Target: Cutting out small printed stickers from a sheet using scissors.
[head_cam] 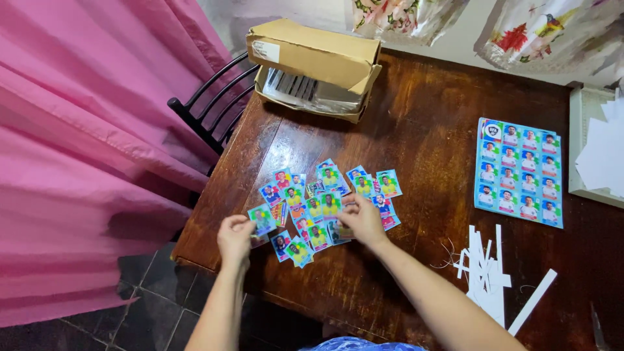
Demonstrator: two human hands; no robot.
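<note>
Several small colourful picture cards (325, 201) lie spread in a loose pile on the dark wooden table (416, 123). My left hand (235, 238) pinches one card (262, 219) at the pile's left edge, near the table's front corner. On the pile's right side my right hand (363, 220) rests fingers-down, touching cards there. Whether it grips one I cannot tell. An uncut sheet of the same cards (519, 171) lies flat at the right.
A worn cardboard box (314, 65) with its flap raised stands at the back. White paper strips (486, 273) lie at the front right. A white tray with paper (598, 156) sits at the right edge. A black chair (208, 107) and pink curtain (84, 156) stand left.
</note>
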